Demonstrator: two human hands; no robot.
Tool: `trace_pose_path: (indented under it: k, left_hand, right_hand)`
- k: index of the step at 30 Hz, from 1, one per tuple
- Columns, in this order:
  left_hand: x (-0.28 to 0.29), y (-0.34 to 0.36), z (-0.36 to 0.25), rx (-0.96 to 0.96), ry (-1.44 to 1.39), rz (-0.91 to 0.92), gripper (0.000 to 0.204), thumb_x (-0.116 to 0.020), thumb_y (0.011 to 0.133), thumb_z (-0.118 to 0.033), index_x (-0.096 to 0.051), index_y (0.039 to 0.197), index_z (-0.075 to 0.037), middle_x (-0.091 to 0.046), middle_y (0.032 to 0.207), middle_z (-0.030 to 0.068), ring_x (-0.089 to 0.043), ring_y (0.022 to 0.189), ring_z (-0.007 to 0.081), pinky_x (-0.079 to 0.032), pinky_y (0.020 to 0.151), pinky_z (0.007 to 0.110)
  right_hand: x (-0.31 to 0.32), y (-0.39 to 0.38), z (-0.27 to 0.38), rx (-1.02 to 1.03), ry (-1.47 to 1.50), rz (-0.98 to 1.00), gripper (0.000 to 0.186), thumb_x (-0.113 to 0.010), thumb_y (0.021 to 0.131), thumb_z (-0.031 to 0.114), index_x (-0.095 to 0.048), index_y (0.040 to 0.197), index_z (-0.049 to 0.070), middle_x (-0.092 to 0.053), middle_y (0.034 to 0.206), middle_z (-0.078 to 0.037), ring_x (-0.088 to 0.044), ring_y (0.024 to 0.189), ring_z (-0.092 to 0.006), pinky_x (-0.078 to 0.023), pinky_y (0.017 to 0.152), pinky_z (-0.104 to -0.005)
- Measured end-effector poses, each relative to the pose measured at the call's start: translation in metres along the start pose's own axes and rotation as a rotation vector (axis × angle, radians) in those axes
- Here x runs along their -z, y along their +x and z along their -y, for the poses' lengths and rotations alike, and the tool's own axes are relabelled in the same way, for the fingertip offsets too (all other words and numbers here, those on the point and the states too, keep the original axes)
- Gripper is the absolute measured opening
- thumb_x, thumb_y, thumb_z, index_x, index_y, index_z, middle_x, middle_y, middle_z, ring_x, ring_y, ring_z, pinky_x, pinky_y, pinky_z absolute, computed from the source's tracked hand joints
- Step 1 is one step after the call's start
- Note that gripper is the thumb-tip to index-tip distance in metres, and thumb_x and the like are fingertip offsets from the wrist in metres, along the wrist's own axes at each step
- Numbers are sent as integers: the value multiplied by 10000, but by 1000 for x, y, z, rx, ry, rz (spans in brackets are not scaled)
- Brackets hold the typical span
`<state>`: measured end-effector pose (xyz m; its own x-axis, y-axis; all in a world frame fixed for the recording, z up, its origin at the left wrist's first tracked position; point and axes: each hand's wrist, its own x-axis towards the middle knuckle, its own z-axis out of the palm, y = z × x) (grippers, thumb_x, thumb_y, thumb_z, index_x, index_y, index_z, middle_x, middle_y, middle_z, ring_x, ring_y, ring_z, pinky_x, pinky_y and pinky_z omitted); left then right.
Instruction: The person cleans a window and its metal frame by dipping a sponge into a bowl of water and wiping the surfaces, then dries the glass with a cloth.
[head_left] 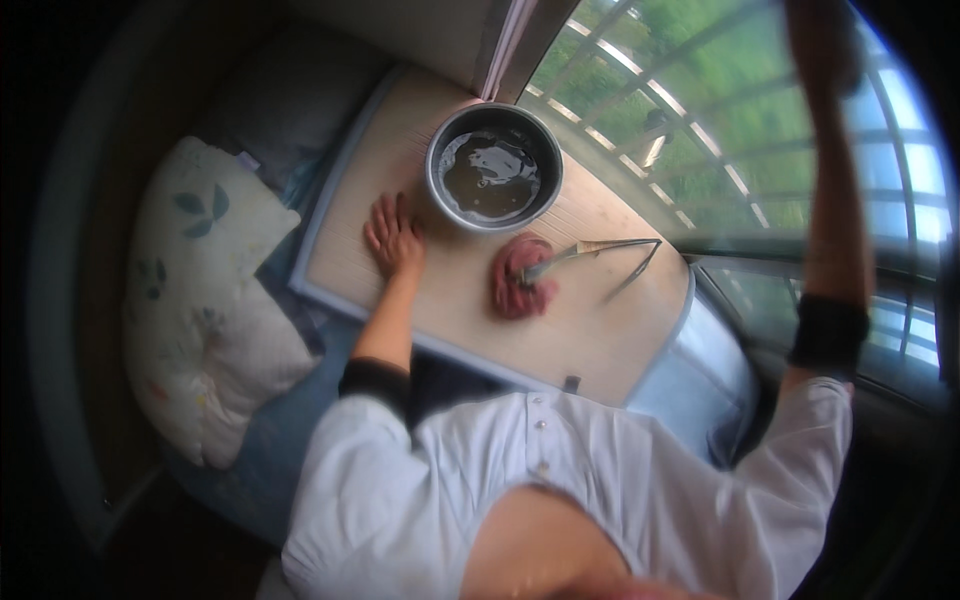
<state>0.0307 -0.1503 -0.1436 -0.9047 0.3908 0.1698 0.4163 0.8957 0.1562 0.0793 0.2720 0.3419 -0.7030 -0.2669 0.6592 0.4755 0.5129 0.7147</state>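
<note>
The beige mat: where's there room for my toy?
The roomiest bare patch of mat lies below the metal tool, right of the pink bundle. A smaller one lies between bundle and left hand. It's crowded around the pot, with hand and bundle both close.

left hand flat, right hand high

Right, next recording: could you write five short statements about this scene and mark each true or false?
1. The metal pot holds liquid. True.
2. The left hand is dipped into the pot. False: it lies open on the beige mat, beside the pot.
3. The right hand is raised, away from the mat. True.
4. The reddish bundle sits inside the pot. False: it lies on the mat, near the pot.
5. The pillow with leaf prints is on the person's left. True.
</note>
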Motion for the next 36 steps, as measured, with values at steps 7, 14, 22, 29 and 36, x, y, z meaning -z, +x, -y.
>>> trace_pose_path:
  k: [7, 14, 22, 29, 36]
  left_hand:
    - [-1, 2, 0, -1, -23, 14, 585, -489, 934, -330, -313, 1482, -224, -254, 1559, 43, -225, 1436, 243, -154, 1136, 493]
    - [-1, 1, -2, -2, -36, -26, 601, -510, 914, -311, -326, 1476, -207, -271, 1551, 56, -234, 1432, 263, -156, 1132, 501]
    - [-6, -1, -2, -23, -48, -108, 586, -504, 919, -309, -340, 1472, -205, -269, 1552, 61, -228, 1433, 266, -142, 1136, 494]
    - [-7, 1, -1, -45, -1, -156, 580, -495, 931, -320, -336, 1474, -194, -264, 1554, 65, -230, 1431, 260, -143, 1133, 495]
    - [-1, -1, -3, -16, -30, -73, 552, -485, 934, -331, -372, 1455, -189, -278, 1546, 67, -239, 1428, 259, -151, 1128, 498]
  right_hand:
    - [6, -192, 295, -86, 922, 382, 412, -632, 768, 163, -552, 1167, 100, -525, 1092, -89, -517, 1028, -284, -429, 754, -409]
    - [60, -180, 377, -15, 1260, 1124, 667, -683, 804, 403, -422, 1400, 256, -366, 1446, -126, -336, 1342, -350, -400, 924, -656]
    - [38, -189, 380, 67, 1200, 1045, 733, -661, 825, 415, -304, 1460, 332, -263, 1532, -112, -264, 1386, -394, -351, 967, -699]
    - [51, -191, 388, 199, 1149, 1077, 741, -627, 822, 494, -325, 1462, 274, -233, 1546, -124, -201, 1415, -397, -287, 987, -727]
    - [49, -208, 416, 187, 1067, 1022, 604, -589, 860, 370, -386, 1421, 280, -282, 1515, -113, -238, 1399, -379, -293, 1014, -664]
